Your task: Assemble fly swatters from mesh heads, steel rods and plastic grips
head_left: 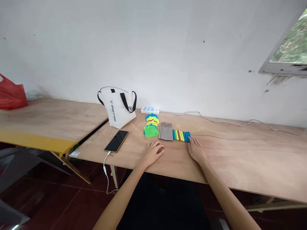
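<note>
- Left hand (152, 154): resting on the plywood tabletop (240, 153), just in front of the grey rods; fingers loosely curled, thumb apart from them, nothing held.
- Right hand (197, 150): fingers extended and slightly bent, not closed around anything; the fingertips lie at the rightmost blue tube, though whether they press on it cannot be told at this scale.
- Coloured tubes (180, 135): blue, yellow-green and red, side by side in a row between the grey rods and the right hand.
- Grey rods (165, 131): slender, parallel, immediately left of the tubes.
- Mesh swatter heads (152, 131): overlapping pile, green one nearest the person.
- Surroundings: white power strip (150, 110) behind the pile; smartphone (116, 141) with white cable (105, 170) and white tote bag (120, 110) farther left.
</note>
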The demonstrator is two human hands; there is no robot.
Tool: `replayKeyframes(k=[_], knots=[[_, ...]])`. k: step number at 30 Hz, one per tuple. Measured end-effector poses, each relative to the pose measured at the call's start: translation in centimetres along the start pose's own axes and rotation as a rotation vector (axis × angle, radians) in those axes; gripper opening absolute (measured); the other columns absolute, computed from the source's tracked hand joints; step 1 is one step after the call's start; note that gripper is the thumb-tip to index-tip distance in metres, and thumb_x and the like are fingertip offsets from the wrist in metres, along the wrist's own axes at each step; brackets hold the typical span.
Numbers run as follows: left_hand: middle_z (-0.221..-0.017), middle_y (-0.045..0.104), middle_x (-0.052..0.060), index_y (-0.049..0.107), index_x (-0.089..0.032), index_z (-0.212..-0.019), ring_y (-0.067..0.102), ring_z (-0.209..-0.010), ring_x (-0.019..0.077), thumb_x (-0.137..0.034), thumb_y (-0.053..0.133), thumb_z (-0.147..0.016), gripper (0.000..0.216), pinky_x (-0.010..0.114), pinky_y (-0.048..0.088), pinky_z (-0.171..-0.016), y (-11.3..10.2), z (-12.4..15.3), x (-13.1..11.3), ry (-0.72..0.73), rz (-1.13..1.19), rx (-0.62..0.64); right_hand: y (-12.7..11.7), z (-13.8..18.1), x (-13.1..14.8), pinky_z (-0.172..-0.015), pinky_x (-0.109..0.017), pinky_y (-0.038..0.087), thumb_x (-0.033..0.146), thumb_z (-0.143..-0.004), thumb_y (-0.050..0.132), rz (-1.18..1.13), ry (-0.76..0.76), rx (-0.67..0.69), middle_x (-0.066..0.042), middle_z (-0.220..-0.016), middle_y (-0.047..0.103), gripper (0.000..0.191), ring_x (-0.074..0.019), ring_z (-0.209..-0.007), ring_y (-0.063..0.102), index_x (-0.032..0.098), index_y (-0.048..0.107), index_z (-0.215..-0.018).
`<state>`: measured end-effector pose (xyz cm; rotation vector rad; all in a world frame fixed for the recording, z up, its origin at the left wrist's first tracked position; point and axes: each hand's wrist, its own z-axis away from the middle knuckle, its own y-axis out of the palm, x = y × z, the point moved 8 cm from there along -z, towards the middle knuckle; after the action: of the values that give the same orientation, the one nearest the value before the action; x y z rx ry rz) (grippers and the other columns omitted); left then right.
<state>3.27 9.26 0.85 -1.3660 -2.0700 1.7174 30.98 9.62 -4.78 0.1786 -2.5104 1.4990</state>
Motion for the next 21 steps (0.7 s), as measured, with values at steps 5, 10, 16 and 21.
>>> replayKeyframes(k=[5, 10, 16, 21], knots=[[-0.123, 0.065, 0.002, 0.065, -0.028, -0.114, 0.059, -0.118, 0.0228, -0.032, 0.052, -0.101, 0.019, 0.04, 0.042, -0.103, -0.1, -0.1, -0.2, 0.0, -0.009, 0.004, -0.4, -0.1, 0.0, -0.114, -0.048, 0.037, 0.03, -0.099, 0.029, -0.001, 0.004, -0.017, -0.018, -0.143, 0.058, 0.054, -0.031, -0.138, 0.047, 0.01, 0.047, -0.146], [-0.126, 0.064, 0.002, 0.065, -0.029, -0.119, 0.058, -0.121, 0.0233, -0.035, 0.051, -0.102, 0.023, 0.04, 0.041, -0.105, -0.1, 0.1, -0.1, 0.031, 0.001, 0.027, -0.5, 0.2, -0.5, -0.113, -0.049, 0.039, 0.032, -0.099, 0.03, -0.015, 0.012, -0.033, -0.019, -0.144, 0.056, 0.057, -0.0298, -0.137, 0.049, 0.011, 0.041, -0.15], [-0.129, 0.062, 0.001, 0.064, -0.031, -0.122, 0.057, -0.123, 0.0227, -0.036, 0.05, -0.102, 0.025, 0.039, 0.04, -0.107, -0.1, 0.4, 0.2, 0.038, -0.003, 0.024, -1.5, 2.8, 0.0, -0.114, -0.054, 0.038, 0.039, -0.099, 0.033, -0.088, 0.014, -0.04, -0.018, -0.149, 0.05, 0.06, -0.0313, -0.14, 0.045, 0.017, 0.032, -0.155], [-0.131, 0.062, 0.002, 0.063, -0.03, -0.122, 0.057, -0.124, 0.0224, -0.037, 0.049, -0.103, 0.024, 0.04, 0.039, -0.108, -0.2, 0.5, -0.1, 0.027, -0.039, 0.002, -4.4, 4.2, 2.8, -0.099, -0.047, 0.051, 0.041, -0.101, 0.035, -0.237, -0.007, -0.105, -0.013, -0.131, 0.059, 0.046, -0.0284, -0.121, 0.059, 0.024, 0.049, -0.141]])
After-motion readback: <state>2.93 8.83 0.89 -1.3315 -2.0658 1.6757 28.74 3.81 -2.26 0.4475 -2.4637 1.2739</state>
